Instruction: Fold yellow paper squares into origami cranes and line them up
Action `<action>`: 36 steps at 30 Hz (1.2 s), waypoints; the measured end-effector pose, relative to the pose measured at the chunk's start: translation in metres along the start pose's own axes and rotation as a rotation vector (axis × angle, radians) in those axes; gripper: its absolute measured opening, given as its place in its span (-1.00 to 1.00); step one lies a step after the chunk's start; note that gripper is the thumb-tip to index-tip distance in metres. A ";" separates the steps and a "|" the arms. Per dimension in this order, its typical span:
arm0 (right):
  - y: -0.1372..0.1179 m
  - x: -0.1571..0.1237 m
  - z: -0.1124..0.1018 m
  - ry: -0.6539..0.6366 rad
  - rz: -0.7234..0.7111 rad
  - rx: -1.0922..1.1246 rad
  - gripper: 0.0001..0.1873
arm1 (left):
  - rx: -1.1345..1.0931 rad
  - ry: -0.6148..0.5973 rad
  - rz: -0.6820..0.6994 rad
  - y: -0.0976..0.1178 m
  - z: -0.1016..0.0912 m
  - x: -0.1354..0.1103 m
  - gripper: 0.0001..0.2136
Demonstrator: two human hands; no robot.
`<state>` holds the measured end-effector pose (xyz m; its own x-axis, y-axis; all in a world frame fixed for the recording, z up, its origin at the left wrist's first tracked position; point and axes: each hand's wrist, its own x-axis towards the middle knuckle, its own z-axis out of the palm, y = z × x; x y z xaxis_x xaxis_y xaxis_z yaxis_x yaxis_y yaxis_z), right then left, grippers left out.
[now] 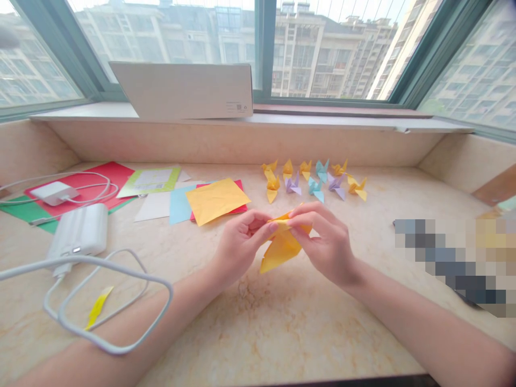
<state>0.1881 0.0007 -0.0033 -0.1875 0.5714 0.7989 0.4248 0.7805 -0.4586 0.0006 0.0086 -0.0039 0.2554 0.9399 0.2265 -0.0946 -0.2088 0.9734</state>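
Note:
My left hand (pixel 238 244) and my right hand (pixel 327 242) both pinch a partly folded orange paper piece (pixel 281 248) held a little above the marble sill. The fingertips of both hands meet at its top edge, and its lower point hangs down between them. Behind my hands lie several finished paper cranes (pixel 313 178) in yellow, purple and light blue. To the left rests a loose stack of coloured paper sheets (pixel 215 200) with an orange sheet on top.
A white power bank (pixel 80 231) with a looping white cable (pixel 108 293) lies at the left, near a white charger (pixel 54 192) on red and green sheets. A small yellow paper strip (pixel 98 306) lies inside the loop. A white box (pixel 183 90) leans against the window.

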 end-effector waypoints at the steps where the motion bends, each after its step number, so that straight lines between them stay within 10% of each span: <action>1: 0.000 0.000 0.001 0.022 0.045 0.021 -0.79 | -0.016 0.005 -0.006 0.000 0.000 0.000 -0.81; 7: 0.007 -0.002 0.012 0.133 0.347 0.274 -0.71 | -0.108 -0.003 -0.041 -0.001 0.000 0.001 -0.80; 36: -0.004 0.002 0.015 0.085 0.576 0.489 -0.68 | -0.041 -0.242 -0.180 0.003 0.012 -0.010 -0.48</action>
<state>0.1727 0.0028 -0.0059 0.0227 0.9167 0.3990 -0.0099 0.3993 -0.9168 0.0092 -0.0051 -0.0025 0.4926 0.8684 0.0571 -0.0646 -0.0289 0.9975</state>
